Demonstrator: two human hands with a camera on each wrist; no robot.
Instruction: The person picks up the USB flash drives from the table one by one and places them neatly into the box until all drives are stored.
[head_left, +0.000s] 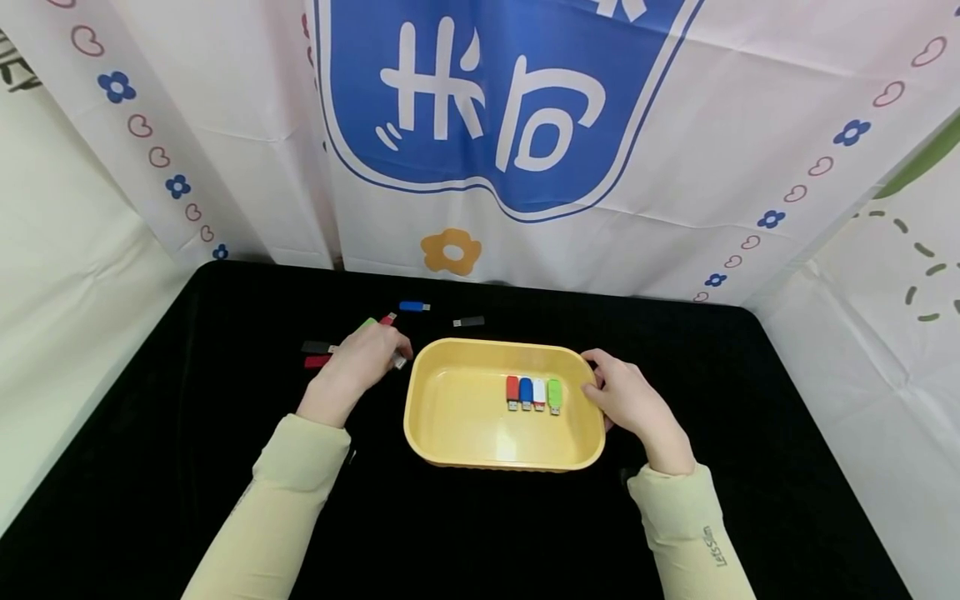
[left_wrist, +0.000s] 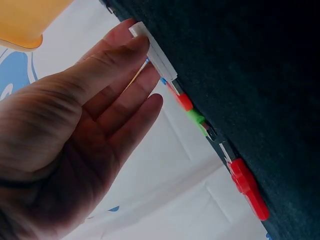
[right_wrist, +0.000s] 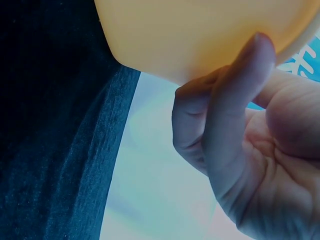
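Note:
My left hand (head_left: 362, 360) pinches a white USB stick (left_wrist: 155, 51) between thumb and fingers, just left of the yellow plastic bin (head_left: 465, 454). Its metal plug end points away from the fingertips in the left wrist view. Around that hand lie a red USB stick (left_wrist: 248, 188), a green one (left_wrist: 198, 120) and a black one (head_left: 316, 347). My right hand (head_left: 628, 393) grips the bin's right rim, its fingers against the outer wall. Inside the bin a red (head_left: 512, 390), a blue (head_left: 527, 391), a white (head_left: 539, 392) and a green USB stick (head_left: 554, 393) lie in a row.
Behind the bin, a blue USB stick (head_left: 412, 307) and a dark grey one (head_left: 469, 322) lie on the black tablecloth (head_left: 480, 542). A printed white curtain (head_left: 262, 183) hangs along the table's back edge.

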